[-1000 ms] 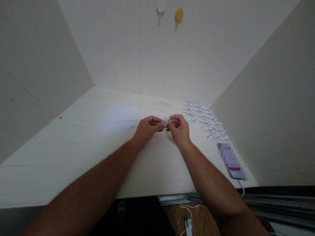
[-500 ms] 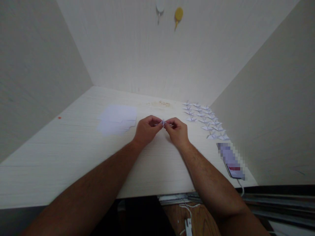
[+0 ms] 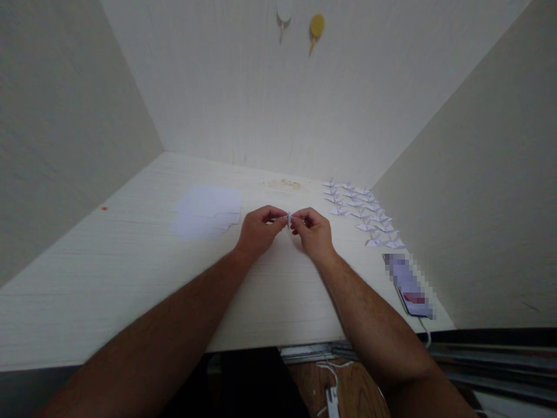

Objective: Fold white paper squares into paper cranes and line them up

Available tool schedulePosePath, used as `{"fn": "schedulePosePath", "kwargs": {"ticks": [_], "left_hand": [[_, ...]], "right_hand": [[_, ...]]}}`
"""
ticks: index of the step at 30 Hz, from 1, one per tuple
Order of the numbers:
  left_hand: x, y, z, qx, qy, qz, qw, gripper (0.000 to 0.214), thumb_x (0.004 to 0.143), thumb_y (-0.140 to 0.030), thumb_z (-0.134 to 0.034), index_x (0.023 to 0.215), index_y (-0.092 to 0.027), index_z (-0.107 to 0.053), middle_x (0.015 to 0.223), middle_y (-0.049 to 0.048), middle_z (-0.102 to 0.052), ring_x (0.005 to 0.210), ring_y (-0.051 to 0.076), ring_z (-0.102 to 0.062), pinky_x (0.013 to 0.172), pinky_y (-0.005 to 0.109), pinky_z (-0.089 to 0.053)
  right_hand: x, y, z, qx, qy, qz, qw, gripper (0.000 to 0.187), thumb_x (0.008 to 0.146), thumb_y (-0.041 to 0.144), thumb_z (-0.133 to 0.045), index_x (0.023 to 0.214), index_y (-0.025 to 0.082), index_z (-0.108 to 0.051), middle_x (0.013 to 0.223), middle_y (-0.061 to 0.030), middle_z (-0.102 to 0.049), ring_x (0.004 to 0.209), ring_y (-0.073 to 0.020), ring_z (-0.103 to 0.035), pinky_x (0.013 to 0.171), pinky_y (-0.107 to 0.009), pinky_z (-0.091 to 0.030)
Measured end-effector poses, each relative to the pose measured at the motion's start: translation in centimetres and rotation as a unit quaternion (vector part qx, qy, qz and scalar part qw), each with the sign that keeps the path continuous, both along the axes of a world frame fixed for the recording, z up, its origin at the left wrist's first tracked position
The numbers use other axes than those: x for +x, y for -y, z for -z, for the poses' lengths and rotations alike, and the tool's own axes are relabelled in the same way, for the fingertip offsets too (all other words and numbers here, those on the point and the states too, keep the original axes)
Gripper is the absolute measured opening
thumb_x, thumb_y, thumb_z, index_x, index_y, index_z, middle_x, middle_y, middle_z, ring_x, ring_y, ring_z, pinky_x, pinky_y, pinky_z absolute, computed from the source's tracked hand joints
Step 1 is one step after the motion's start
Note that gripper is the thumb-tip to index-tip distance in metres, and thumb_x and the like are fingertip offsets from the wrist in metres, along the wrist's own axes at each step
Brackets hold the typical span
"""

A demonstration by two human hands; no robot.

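Note:
A small piece of folded white paper (image 3: 289, 219) is pinched between my two hands above the middle of the desk. My left hand (image 3: 260, 231) grips it from the left with thumb and forefinger. From the other side, my right hand (image 3: 312, 231) has its thumb and fingers closed on the same paper. Most of the fold is covered by the fingertips, so its exact shape is hard to make out. To the right stand several folded white paper cranes (image 3: 357, 203) in rows. Left of my hands lies a loose stack of white paper sheets (image 3: 206, 209).
A phone (image 3: 409, 284) with a cable lies at the desk's right edge. Panels (image 3: 261, 87) enclose the pale desk (image 3: 130, 278) at the back and sides. A yellow hook (image 3: 317, 25) and a white hook (image 3: 284, 11) hang on the back panel. A power strip (image 3: 332, 400) lies below.
Both hands stay in nearly the same place. The fingertips have shifted slightly on the folded paper, and less of it shows on either side of them.

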State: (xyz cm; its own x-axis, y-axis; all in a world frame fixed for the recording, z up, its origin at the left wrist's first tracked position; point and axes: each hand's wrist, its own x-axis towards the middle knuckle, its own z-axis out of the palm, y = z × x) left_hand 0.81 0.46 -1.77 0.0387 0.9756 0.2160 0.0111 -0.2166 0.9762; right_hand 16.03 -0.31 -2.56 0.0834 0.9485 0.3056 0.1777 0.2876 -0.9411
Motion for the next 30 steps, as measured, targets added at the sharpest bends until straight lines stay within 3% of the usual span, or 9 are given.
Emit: {"fn": "schedulePosePath", "kwargs": {"ticks": [4, 8, 13, 18, 23, 30], "left_hand": [[0.1, -0.4, 0.5, -0.063, 0.078, 0.027, 0.995, 0.017, 0.068, -0.031, -0.078, 0.075, -0.017, -0.072, 0.062, 0.0004, -0.065, 0.059, 0.012, -0.058, 0.062, 0.027, -0.047], [0.0, -0.6, 0.8, -0.129, 0.188, 0.097, 0.969, 0.022, 0.062, -0.031, -0.083, 0.071, -0.016, -0.07, 0.068, 0.0014, -0.067, 0.061, 0.012, -0.059, 0.064, 0.028, -0.05], [-0.2, -0.4, 0.5, -0.152, 0.222, 0.143, 0.952, 0.025, 0.06, -0.03, -0.087, 0.071, -0.015, -0.07, 0.069, 0.0019, -0.067, 0.06, 0.011, -0.06, 0.062, 0.027, -0.05], [-0.4, -0.2, 0.0, -0.166, 0.232, 0.181, 0.941, 0.028, 0.057, -0.03, -0.089, 0.071, -0.014, -0.071, 0.067, 0.0026, -0.068, 0.057, 0.011, -0.06, 0.058, 0.026, -0.049], [-0.7, -0.1, -0.4, -0.179, 0.257, 0.183, 0.932, 0.029, 0.057, -0.026, -0.089, 0.078, -0.013, -0.073, 0.067, 0.0024, -0.068, 0.056, 0.01, -0.059, 0.057, 0.025, -0.049], [-1.3, -0.5, -0.5, -0.165, 0.294, 0.169, 0.926, 0.027, 0.06, -0.02, -0.085, 0.081, -0.012, -0.071, 0.069, 0.005, -0.07, 0.057, 0.013, -0.064, 0.06, 0.027, -0.053]], "right_hand": [[0.0, -0.1, -0.2, -0.016, -0.035, -0.032, 0.999, 0.016, 0.073, 0.035, -0.074, 0.075, 0.021, -0.066, 0.058, 0.0038, -0.063, 0.052, -0.0109, -0.058, 0.052, -0.024, -0.049], [0.2, -0.2, -0.4, -0.055, -0.096, -0.087, 0.99, 0.023, 0.069, 0.038, -0.079, 0.073, 0.02, -0.065, 0.057, 0.0034, -0.065, 0.048, -0.011, -0.059, 0.05, -0.025, -0.05], [0.8, -0.2, -0.8, -0.116, -0.165, -0.141, 0.969, 0.03, 0.063, 0.04, -0.085, 0.072, 0.018, -0.066, 0.057, 0.0024, -0.067, 0.045, -0.0109, -0.059, 0.047, -0.025, -0.052], [1.0, 0.0, -1.2, -0.133, -0.192, -0.17, 0.958, 0.034, 0.058, 0.039, -0.089, 0.071, 0.018, -0.067, 0.058, 0.002, -0.068, 0.043, -0.0102, -0.057, 0.043, -0.024, -0.051], [1.2, 0.0, -1.1, -0.15, -0.225, -0.199, 0.942, 0.033, 0.06, 0.039, -0.089, 0.075, 0.018, -0.069, 0.062, 0.001, -0.069, 0.047, -0.0106, -0.06, 0.047, -0.024, -0.054], [1.8, -0.3, -1.0, -0.127, -0.264, -0.212, 0.932, 0.039, 0.066, 0.034, -0.085, 0.099, 0.02, -0.07, 0.064, 0.0013, -0.071, 0.05, -0.0122, -0.065, 0.05, -0.022, -0.056]]}}
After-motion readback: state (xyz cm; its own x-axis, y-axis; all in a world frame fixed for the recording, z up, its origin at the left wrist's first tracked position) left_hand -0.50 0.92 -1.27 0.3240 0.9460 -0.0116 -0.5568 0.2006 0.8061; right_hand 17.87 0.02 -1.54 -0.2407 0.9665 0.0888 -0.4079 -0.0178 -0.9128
